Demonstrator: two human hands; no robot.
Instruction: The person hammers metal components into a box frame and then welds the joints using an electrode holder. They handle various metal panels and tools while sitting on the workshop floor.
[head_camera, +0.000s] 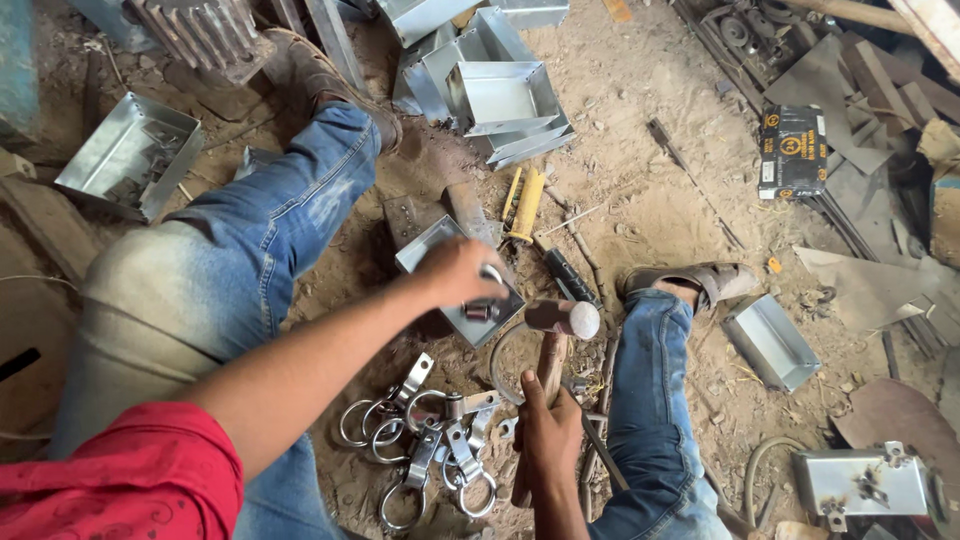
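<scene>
Left hand (458, 272) stretched forward from a long bare forearm, knuckles up, fingers curled around a metal ring (492, 275) atop a small open metal box (460, 283) on the dirt floor between the legs. Right hand (546, 440) nearer, thumb up, clenched around the wooden handle of a hammer (556, 340), head raised just right of the box. Pile of ringed metal clasps (428, 435) near, left of the right hand. Stacked metal boxes (495, 90) far

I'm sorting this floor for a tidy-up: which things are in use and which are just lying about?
In use: left hand, sheet-metal tray, right hand, hammer.
Lying about: ring clasps, stacked trays, black box, yellow-handled tool.
</scene>
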